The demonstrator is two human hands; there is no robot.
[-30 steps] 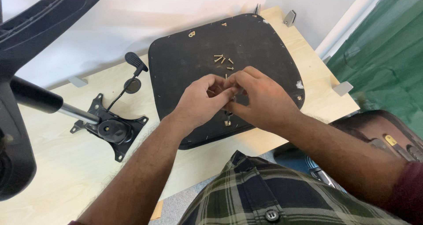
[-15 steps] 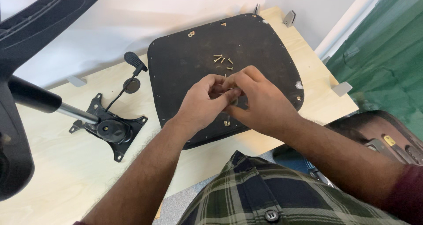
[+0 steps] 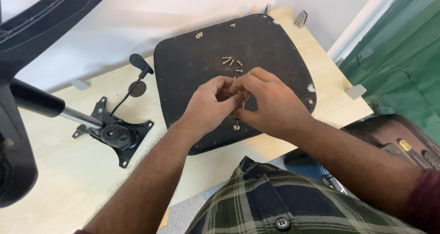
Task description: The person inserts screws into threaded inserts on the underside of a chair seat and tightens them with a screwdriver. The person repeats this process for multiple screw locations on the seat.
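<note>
Working at centre frame, left hand (image 3: 208,106) and right hand (image 3: 270,103) meet fingertip to fingertip above the black fabric-covered chair seat base (image 3: 192,69), which lies underside up on the pale plywood tabletop (image 3: 55,170); laid this way it gives the hands a flat surface and exposes its mounting holes. Fingers of both hands are curled together around something small between them; object hidden, so cannot tell what is pinched or whether the grip is tight. Small brass-coloured screws (image 3: 231,62), about five counted, lie loose in a cluster on the seat base just above the hands, presumably gathered there within easy reach. One more brass fitting (image 3: 236,127) shows below the hands, apparently seated in the base. One black metal tilt mechanism plate with lever and chrome cylinder (image 3: 114,134) lies at left, well apart. Two grey metal brackets (image 3: 355,92) at right edge
</note>
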